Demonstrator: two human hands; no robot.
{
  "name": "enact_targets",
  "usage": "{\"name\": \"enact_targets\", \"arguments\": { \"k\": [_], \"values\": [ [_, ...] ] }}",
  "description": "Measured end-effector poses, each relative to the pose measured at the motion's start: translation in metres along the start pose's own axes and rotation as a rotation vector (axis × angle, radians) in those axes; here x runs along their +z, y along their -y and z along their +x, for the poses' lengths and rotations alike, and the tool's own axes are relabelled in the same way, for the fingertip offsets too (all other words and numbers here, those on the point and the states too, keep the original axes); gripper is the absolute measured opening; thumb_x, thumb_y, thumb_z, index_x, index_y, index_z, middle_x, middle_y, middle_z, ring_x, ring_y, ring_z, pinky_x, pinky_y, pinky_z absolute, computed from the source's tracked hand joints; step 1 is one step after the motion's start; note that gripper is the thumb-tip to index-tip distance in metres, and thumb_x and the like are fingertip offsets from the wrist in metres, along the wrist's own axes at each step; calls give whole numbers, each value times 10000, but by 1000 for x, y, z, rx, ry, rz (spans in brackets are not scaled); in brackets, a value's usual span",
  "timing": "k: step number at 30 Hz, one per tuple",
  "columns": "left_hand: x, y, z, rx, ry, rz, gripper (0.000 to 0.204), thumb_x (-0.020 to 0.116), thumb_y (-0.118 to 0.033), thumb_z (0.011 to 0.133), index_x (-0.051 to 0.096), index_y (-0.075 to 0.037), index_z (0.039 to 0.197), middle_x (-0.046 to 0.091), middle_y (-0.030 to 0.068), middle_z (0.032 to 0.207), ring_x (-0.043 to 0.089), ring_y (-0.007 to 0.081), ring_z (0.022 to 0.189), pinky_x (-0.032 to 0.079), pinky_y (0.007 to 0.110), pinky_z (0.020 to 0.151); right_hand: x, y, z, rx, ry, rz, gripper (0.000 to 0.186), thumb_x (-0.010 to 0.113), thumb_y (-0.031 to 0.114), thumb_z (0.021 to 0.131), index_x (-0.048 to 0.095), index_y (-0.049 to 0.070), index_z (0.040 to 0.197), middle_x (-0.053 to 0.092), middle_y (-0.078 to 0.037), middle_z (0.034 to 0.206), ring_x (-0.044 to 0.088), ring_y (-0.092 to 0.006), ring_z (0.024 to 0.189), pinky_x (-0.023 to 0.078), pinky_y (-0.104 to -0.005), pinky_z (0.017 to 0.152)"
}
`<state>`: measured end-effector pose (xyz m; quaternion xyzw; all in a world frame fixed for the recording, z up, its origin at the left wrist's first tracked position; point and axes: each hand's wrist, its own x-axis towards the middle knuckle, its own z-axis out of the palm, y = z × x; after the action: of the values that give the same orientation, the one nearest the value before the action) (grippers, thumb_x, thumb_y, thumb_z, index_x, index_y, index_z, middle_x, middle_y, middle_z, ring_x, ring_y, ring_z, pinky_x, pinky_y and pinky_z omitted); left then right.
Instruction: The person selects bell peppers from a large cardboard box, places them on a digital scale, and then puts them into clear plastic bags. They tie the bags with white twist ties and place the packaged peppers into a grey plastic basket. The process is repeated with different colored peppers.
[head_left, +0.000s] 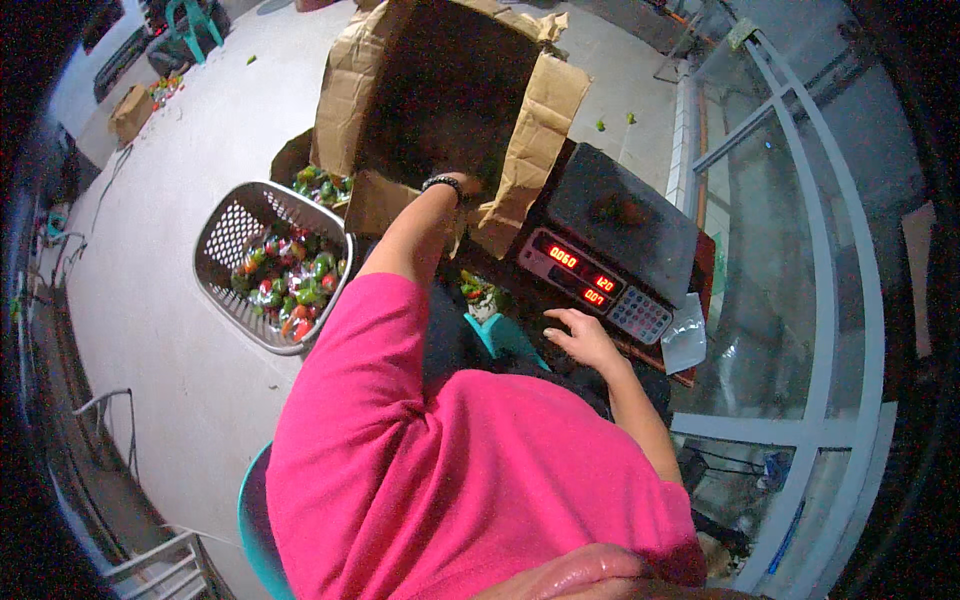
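My left hand (466,187), a dark bead bracelet at its wrist, reaches into the mouth of a large brown paper bag (540,130). Its fingers are hidden there, and the bag's inside is too dark to make out. Just below the keypad of a digital scale (570,272), my right hand (585,342) is open, thumb and fingers apart, holding nothing. Red digits glow on the scale, and a small dark reddish thing (620,209) lies on its dark platform. Left of the bag stands a grey perforated basket (222,230) with red and green peppers (290,280), some under shiny plastic.
More peppers (322,186) sit behind the basket, and others (478,290) lie below the bag. A clear plastic packet (684,335) is beside the scale. Glass panels in a pale frame (825,330) run along the right. A cardboard box (132,112) stands far left.
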<state>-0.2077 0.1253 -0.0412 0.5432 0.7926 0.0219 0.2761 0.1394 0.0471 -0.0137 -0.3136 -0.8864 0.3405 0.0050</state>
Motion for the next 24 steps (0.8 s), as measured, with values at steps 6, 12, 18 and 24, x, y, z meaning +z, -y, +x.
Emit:
{"name": "enact_targets", "arguments": {
  "k": [6,12,18,24],
  "values": [
    [-34,27,-12,-24,-14,-985,311,544,-276,727,558,-101,983,554,68,1021,552,204,895,457,389,754,-22,23,4,-97,-36,11,375,567,274,762,520,56,1063,552,-153,985,531,-288,928,422,-345,797],
    [-49,7,-120,866,7,-1921,422,550,-245,696,438,-101,1076,526,123,1020,556,253,869,506,389,610,-47,50,16,-143,-342,310,436,592,172,752,455,63,1151,517,-120,1017,525,-195,917,437,-285,759],
    [-13,-63,-168,815,606,-2077,480,471,-362,771,370,-134,1182,526,159,1010,584,273,660,477,293,408,-70,103,33,-327,-618,326,564,630,150,725,375,85,1224,471,-117,1074,519,-189,909,443,-260,739],
    [31,-108,-153,651,1139,-2342,431,363,-410,864,366,-164,1217,470,162,1109,499,173,626,428,234,409,-69,63,13,-227,-571,693,490,619,134,704,431,79,1154,503,-89,1032,509,-158,925,447,-284,754]
  ]
}}
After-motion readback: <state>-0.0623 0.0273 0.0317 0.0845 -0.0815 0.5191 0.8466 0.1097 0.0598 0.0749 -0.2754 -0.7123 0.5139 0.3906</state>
